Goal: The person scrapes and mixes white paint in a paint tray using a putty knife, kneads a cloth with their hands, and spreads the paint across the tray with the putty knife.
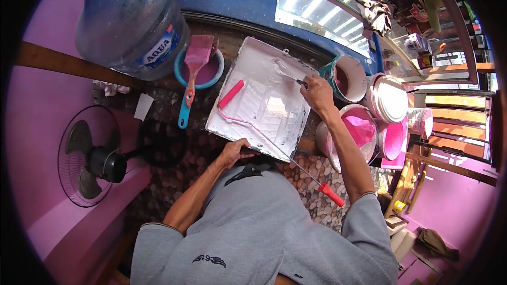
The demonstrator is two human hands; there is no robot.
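A white-coated paint tray [253, 55] lies tilted in front of me, with white paint on its floor. My left hand [234, 154] is closed on its near left edge; some fingers are hidden. My right hand [318, 94] grips a slim tool [289, 76] with a dark handle over the tray's far right part. The tool's pale end touches the white paint; its exact kind is unclear. Across the tray rests a paint roller [231, 94] with a pink sleeve, its red handle sticking out past the near right edge.
Left of the tray, a pink-stained brush [196, 55] lies across a blue-rimmed bowl [179, 76], beside a large water bottle [134, 26]. Paint buckets [338, 142] crowd the right side, near a glass case [401, 76]. A fan [90, 155] stands at left.
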